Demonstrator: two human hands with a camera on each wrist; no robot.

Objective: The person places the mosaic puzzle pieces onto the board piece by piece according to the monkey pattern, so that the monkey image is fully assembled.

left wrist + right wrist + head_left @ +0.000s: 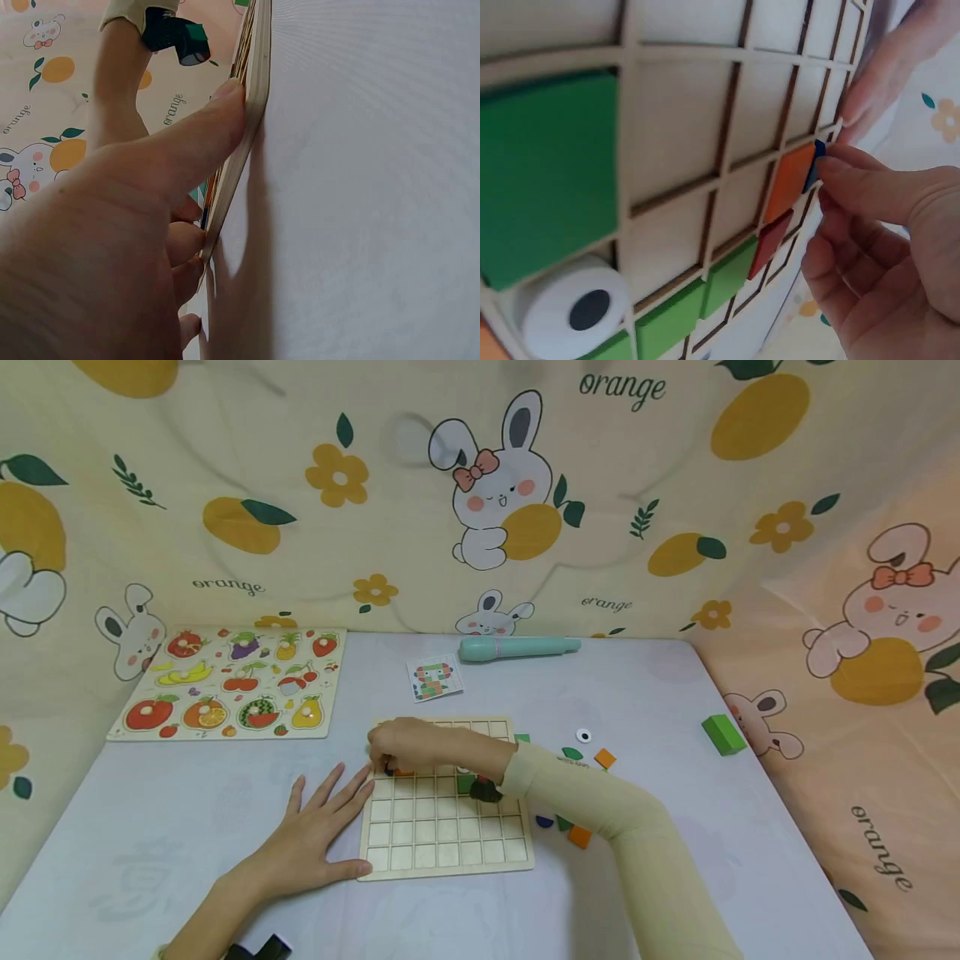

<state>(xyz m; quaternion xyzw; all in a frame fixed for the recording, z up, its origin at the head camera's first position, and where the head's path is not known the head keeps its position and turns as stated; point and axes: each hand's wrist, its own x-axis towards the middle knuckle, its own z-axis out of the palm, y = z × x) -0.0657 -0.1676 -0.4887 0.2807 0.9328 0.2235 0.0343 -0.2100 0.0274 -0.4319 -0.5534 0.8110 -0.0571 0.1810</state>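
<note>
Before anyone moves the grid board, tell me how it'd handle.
The grid board is probably stiff: its edge looks straight and solid. Lying flat, it would likely slide rather than tip. Its tiles, uncovered, might slip out if it's tilted.

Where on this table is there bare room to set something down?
Between the fruit board and left hand, and between the teal pen and green block. Crowded: right of the grid board, with loose pieces and the right sleeve.

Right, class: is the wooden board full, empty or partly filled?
Partly filled: a dark green tile and an orange tile sit on the board, while many squares show bare.
</note>
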